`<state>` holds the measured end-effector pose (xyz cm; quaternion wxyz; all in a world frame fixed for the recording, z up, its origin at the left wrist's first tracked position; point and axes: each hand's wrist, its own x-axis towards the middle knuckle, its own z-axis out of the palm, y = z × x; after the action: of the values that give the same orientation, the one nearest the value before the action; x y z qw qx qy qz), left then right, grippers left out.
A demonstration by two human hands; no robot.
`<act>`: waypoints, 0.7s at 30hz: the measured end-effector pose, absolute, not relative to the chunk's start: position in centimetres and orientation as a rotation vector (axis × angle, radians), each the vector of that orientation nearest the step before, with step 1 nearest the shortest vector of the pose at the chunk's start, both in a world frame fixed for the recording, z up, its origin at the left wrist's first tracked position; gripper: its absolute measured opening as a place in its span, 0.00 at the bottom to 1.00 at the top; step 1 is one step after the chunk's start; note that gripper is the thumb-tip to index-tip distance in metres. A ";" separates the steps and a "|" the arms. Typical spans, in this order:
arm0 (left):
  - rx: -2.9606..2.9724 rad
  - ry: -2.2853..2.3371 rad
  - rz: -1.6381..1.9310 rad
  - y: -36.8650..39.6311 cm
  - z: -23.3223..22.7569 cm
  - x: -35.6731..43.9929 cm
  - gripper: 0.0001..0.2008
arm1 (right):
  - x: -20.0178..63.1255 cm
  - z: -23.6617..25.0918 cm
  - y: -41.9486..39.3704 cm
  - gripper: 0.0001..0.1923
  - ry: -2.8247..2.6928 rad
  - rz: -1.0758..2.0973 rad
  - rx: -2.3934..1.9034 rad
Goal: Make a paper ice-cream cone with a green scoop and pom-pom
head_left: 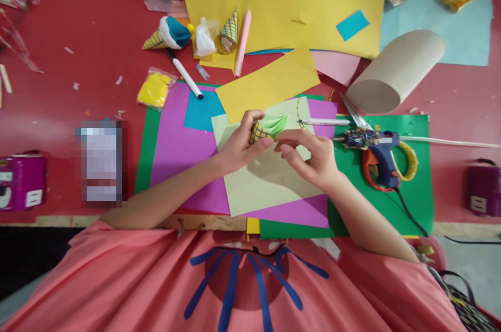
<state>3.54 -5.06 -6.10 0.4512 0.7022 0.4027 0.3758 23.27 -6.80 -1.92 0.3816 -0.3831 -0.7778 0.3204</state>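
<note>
My left hand (237, 148) is wrapped round a small paper ice-cream cone (258, 134), yellow with a blue grid. Pale green pleated material (277, 123) sticks out of its wide end, pointing right. My right hand (315, 157) hovers just right of it, fingers bent and thumb apart, with nothing visible between them. Its fingertips are close to the green part; whether they touch it I cannot tell. Below both hands lies a pale green sheet (250, 191). A white pen (326, 122) rests beyond my right hand.
At right are a blue glue gun (385, 159), scissors (358, 113), yellow tape (410, 161) and a cardboard tube (395, 71). A finished-looking cone (172, 34), another gridded cone (229, 34) and a marker (188, 79) lie beyond. A blurred-out rectangular object (102, 162) is at left.
</note>
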 end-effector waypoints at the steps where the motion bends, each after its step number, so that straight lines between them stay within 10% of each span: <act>1: 1.745 0.992 0.927 -5.0 -6.1 3.6 0.26 | 23.3 -1.9 -6.8 0.08 -1.985 0.825 -0.980; 21: 1.815 1.012 0.563 -4.9 -5.6 2.8 0.28 | 24.7 -1.6 -5.8 0.09 -2.385 0.264 -0.879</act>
<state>2.84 -4.95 -5.62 0.4743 0.7420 0.4139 0.2303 24.72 -5.84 -1.58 0.2887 -0.3293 -0.8935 0.0991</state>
